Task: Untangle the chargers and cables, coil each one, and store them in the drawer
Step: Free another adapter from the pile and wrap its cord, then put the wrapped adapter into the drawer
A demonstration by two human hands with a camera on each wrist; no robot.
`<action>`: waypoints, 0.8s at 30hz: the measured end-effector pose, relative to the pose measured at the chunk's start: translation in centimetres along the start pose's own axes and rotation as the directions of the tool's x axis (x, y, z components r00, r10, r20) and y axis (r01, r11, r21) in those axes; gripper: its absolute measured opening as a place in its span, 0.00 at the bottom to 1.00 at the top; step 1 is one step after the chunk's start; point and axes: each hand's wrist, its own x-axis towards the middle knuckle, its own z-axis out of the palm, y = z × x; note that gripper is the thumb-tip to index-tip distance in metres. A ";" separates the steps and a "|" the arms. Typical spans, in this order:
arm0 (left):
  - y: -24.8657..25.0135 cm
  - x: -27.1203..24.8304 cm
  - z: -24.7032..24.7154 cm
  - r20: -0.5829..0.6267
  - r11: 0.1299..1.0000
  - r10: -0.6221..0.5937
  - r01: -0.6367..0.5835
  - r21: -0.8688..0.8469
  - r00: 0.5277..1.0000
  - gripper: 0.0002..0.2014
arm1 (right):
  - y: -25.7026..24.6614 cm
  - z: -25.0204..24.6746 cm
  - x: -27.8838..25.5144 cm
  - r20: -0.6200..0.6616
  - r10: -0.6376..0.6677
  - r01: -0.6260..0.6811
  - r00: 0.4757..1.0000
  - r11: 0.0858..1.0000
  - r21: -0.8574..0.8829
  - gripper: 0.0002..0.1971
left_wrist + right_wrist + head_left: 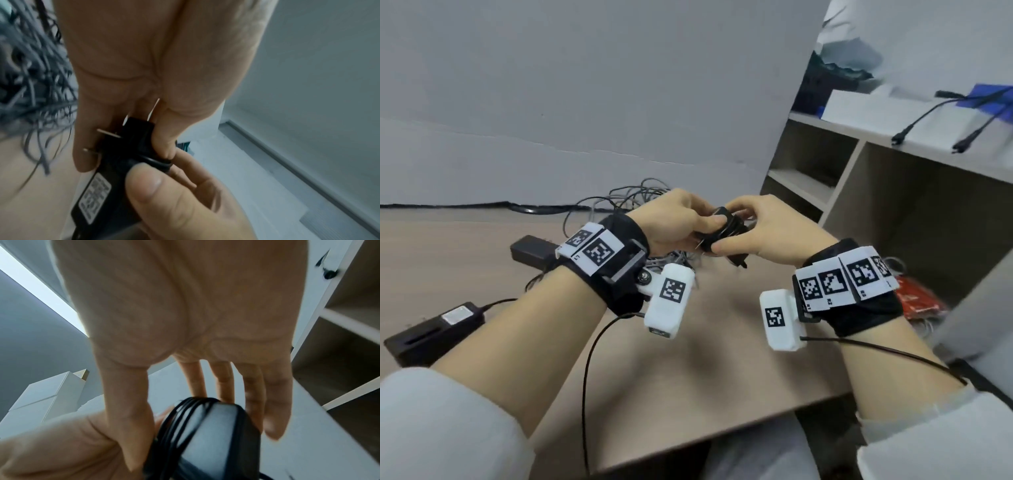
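A black charger (734, 224) with its black cable wound round its body is held above the table between both hands. My left hand (702, 226) grips its plug end; in the left wrist view the left hand (123, 155) pinches it just behind the metal prongs (108, 134), and a white label (94, 194) shows on the charger. My right hand (724, 228) pinches the wound charger (207, 439) from the other side, thumb below, fingers over the cable turns. A tangle of thin grey cables (626, 198) lies on the table behind the hands.
Two black power adapters (530, 250) (431, 329) lie on the wooden table (705, 359) at the left. An open shelf unit (859, 178) stands to the right, with black cables (928, 116) on top. A red packet (917, 298) lies low by the table's right edge.
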 end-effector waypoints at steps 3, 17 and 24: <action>-0.7 0.6 5.5 0.066 0.999 -0.021 0.018 0.051 0.998 0.11 | 3.2 -2.2 -4.2 -0.036 0.075 -0.078 0.997 0.991 -0.108 0.28; -6.0 4.7 31.3 0.366 0.997 -0.081 0.074 0.033 0.927 0.16 | 20.7 -11.7 -22.7 -0.162 0.505 -0.513 0.848 0.859 -0.003 0.22; -10.5 7.3 38.9 0.367 0.907 -0.413 0.338 0.252 0.834 0.18 | 31.3 -13.1 -26.3 -0.162 0.756 -0.764 0.634 0.645 0.019 0.21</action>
